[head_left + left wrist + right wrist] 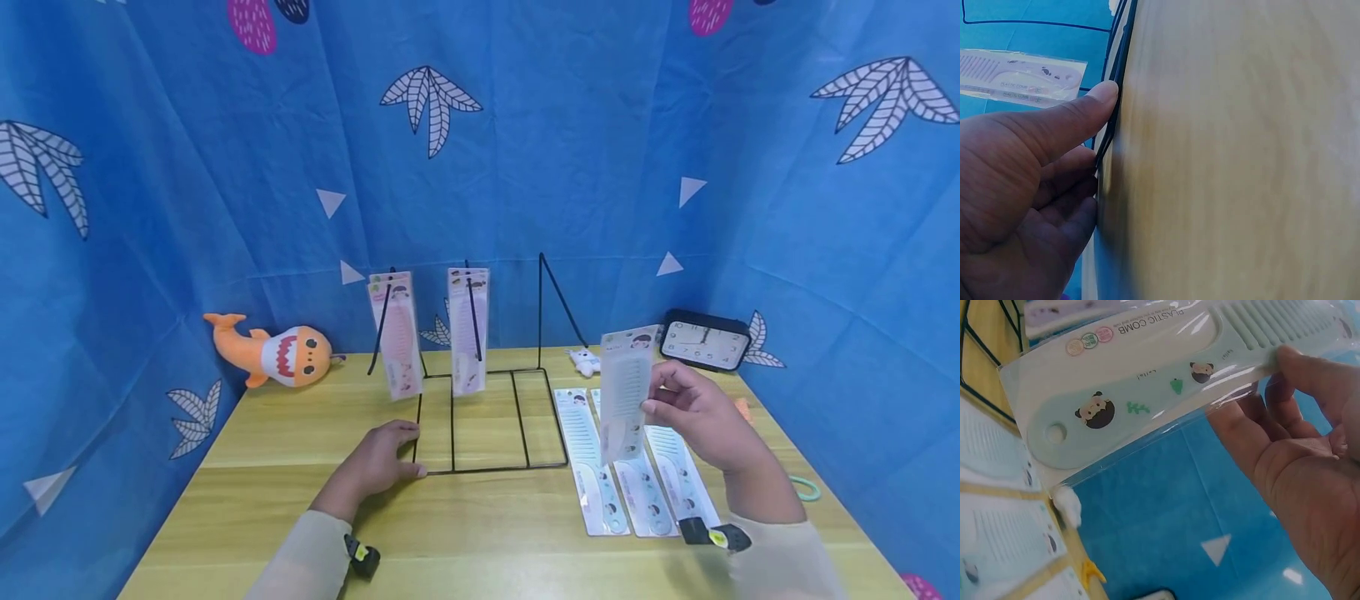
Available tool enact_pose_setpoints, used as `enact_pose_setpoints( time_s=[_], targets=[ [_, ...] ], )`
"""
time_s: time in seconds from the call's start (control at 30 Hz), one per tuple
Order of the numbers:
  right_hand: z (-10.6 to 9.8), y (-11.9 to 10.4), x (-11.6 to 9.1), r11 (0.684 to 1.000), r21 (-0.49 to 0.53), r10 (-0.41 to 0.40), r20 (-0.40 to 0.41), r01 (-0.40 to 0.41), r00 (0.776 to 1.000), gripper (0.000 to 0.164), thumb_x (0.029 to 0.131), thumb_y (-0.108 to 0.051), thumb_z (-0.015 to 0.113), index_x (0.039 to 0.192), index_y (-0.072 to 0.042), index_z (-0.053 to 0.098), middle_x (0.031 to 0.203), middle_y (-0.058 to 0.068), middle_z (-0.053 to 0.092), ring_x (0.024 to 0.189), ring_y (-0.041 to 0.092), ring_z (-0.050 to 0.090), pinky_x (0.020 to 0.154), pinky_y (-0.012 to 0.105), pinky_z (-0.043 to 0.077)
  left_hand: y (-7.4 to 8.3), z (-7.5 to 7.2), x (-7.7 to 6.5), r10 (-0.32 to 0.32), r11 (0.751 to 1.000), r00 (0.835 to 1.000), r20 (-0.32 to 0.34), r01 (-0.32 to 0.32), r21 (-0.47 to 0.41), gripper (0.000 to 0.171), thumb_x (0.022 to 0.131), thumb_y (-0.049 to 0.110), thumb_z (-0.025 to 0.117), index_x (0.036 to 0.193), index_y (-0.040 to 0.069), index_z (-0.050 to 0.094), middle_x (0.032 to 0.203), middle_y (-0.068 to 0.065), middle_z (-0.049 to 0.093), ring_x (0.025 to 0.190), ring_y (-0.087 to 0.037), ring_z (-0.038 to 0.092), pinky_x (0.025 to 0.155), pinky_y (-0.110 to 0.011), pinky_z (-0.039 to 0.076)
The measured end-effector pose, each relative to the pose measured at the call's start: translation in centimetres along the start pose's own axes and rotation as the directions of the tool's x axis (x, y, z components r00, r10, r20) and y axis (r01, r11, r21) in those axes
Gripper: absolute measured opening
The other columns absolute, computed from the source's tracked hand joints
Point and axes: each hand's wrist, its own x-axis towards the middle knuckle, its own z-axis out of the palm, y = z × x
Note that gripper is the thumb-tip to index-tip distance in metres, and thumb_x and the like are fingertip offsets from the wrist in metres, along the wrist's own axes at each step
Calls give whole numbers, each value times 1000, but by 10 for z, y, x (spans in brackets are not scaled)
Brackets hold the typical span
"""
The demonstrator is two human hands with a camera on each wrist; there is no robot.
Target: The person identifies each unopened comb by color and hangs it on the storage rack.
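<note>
My right hand [693,417] pinches the edge of a packaged pale green plastic comb [625,392] between thumb and fingers, holding it upright above the table. In the right wrist view the comb [1141,403] shows small animal pictures and a hole in its handle. With thumb and fingers, my left hand [378,460] holds the front left corner of the black wire rack [495,469]. Pink packaged combs [397,342] hang on the rack's left hook and purple packaged combs [460,350] on the middle one. The right hook [562,296] carries nothing.
Three packaged green combs [588,458] lie side by side on the table [480,533], right of the rack. Behind stand an orange plush shark [281,354], a small white figure [585,362] and a black clock [705,340]. A green ring [806,489] lies near the right edge.
</note>
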Motion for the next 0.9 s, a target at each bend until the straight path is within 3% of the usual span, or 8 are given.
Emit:
enact_pose_setpoints(
  time_s=[0.27,0.47,0.9],
  targets=[
    [23,-4,8,994,-48,100,33,-98,994,20,106,-7,71,124,-7,63,123,-1,69,103,20,70,87,28,66,-1,1,0,-7,1000,1000,-3,7,-2,63,94,19,88,149,0,65,162,-15,56,154,-43,47,128,-60,41],
    [32,-4,11,991,-63,117,25,-116,993,19,105,-2,70,122,-3,61,116,14,65,100,18,69,85,27,66,-2,1,1,22,1000,1000,-14,-21,15,64,93,20,89,147,-2,65,160,-17,57,152,-44,50,127,-59,42],
    [42,-2,20,987,-38,153,-25,-154,988,20,104,-5,73,121,0,64,118,19,68,101,15,72,87,26,66,-3,1,1,14,1000,1000,-12,-14,8,64,94,20,89,149,-1,64,162,-16,56,154,-43,48,129,-59,39]
  ],
)
